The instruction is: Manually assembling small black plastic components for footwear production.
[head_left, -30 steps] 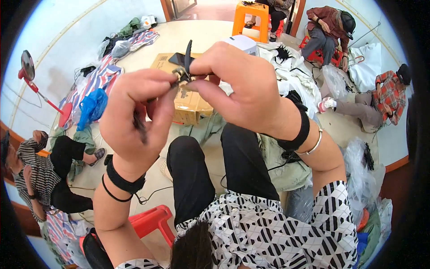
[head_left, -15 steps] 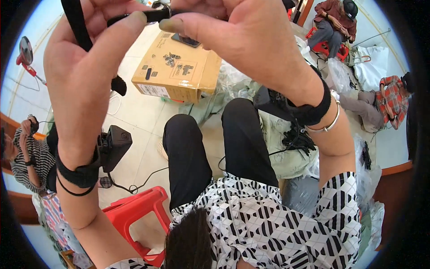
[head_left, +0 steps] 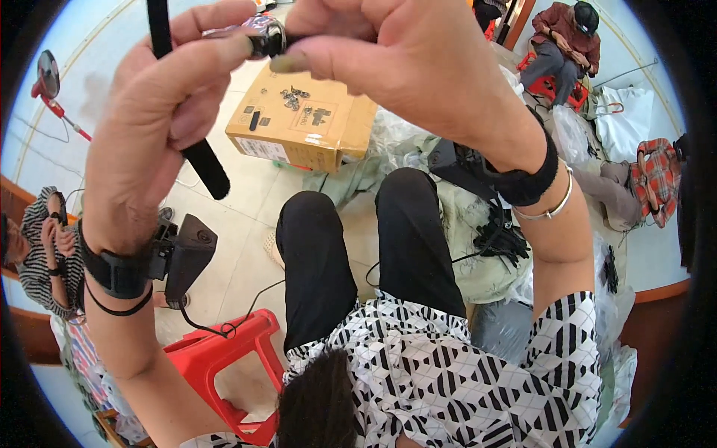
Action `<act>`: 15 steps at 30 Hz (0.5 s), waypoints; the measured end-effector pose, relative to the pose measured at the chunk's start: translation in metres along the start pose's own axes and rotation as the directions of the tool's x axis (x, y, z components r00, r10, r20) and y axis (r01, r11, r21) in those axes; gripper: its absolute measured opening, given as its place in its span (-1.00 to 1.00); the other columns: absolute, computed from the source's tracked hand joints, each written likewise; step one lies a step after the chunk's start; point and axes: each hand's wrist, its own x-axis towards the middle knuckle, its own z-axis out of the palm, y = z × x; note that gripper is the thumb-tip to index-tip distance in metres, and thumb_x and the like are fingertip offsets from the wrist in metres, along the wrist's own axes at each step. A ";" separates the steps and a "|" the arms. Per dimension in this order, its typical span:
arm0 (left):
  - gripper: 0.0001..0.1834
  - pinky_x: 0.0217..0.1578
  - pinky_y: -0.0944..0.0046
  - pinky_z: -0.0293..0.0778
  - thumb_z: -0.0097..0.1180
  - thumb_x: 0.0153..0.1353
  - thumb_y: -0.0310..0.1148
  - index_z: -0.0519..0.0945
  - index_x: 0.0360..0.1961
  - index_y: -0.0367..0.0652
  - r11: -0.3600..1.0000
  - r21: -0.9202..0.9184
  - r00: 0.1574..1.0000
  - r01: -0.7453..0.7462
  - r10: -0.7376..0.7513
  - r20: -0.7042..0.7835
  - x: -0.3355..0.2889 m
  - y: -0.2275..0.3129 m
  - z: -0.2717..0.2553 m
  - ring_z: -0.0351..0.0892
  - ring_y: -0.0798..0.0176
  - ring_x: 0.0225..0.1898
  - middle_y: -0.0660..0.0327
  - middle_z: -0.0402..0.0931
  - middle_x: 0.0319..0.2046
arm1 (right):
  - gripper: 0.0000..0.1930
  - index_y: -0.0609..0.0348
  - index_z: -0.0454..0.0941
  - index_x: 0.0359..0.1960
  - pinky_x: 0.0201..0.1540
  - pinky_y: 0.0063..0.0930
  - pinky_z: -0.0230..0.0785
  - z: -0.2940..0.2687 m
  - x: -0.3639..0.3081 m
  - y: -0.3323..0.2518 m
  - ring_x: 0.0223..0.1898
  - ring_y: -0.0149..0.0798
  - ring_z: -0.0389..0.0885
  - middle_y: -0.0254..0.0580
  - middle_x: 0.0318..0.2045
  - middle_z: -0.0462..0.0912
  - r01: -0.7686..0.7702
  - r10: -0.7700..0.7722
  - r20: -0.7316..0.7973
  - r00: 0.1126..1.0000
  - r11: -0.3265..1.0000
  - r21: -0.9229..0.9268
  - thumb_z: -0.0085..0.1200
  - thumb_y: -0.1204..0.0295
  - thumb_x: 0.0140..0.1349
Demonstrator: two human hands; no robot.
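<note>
Both my hands are raised at the top of the view, above a cardboard box. A black strap (head_left: pixel 205 168) runs through my left hand (head_left: pixel 146 112), its rounded fuzzy end hanging below the fingers and another length rising above them. Between left thumb and fingers is a small shiny metal ring or buckle (head_left: pixel 276 36) with black material in it. My right hand (head_left: pixel 411 75) pinches black material on the ring's other side, thumb underneath; its fingertips are partly hidden. Each wrist wears a black band with a dark box-shaped device, the left device (head_left: pixel 190 257) cabled.
The cardboard box (head_left: pixel 287 127) stands on the tiled floor ahead. A red plastic stool (head_left: pixel 258 328) is at my left. Black straps (head_left: pixel 502 235) lie on pale cloth right of my knees. People sit at far right and left; a red fan (head_left: pixel 48 82) stands far left.
My left hand has turned and shifted slightly right, so more of the strap's hanging end shows. The dark flat device on the box is now hidden behind my right hand.
</note>
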 end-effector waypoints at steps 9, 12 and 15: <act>-0.61 -0.69 0.61 -0.07 0.08 0.15 -0.40 0.41 0.01 -0.29 0.972 0.200 0.951 -0.127 0.176 -0.254 -0.002 -0.008 0.019 0.07 0.70 -0.67 0.47 0.42 -0.50 | -0.80 0.26 0.43 -0.56 -0.48 -0.38 0.26 0.002 -0.002 0.011 -0.54 -0.23 0.42 -0.08 -0.61 0.46 -0.040 0.040 0.001 0.999 0.989 0.145 0.20 0.44 0.03; -0.66 -0.47 0.62 0.31 0.12 0.07 -0.50 0.47 -0.09 -0.36 0.984 0.081 0.964 -0.159 0.173 -0.204 -0.006 -0.012 0.017 0.43 0.59 -0.47 0.28 0.53 -0.36 | -0.82 0.31 0.52 -0.47 -0.48 -0.31 0.34 0.027 -0.004 0.025 -0.60 -0.06 0.52 0.07 -0.60 0.53 -0.199 0.199 -0.018 0.980 0.980 0.013 0.17 0.43 -0.06; -0.62 -0.65 0.61 0.10 0.14 0.06 -0.50 0.45 -0.05 -0.36 0.983 -0.164 0.996 0.083 -0.089 -0.026 -0.005 -0.018 0.000 0.26 0.65 -0.63 0.35 0.51 -0.43 | -0.83 0.33 0.51 -0.53 -0.47 -0.25 0.33 0.034 -0.009 0.021 -0.58 0.02 0.51 0.12 -0.61 0.50 -0.248 0.254 -0.032 0.967 0.959 0.134 0.14 0.44 -0.06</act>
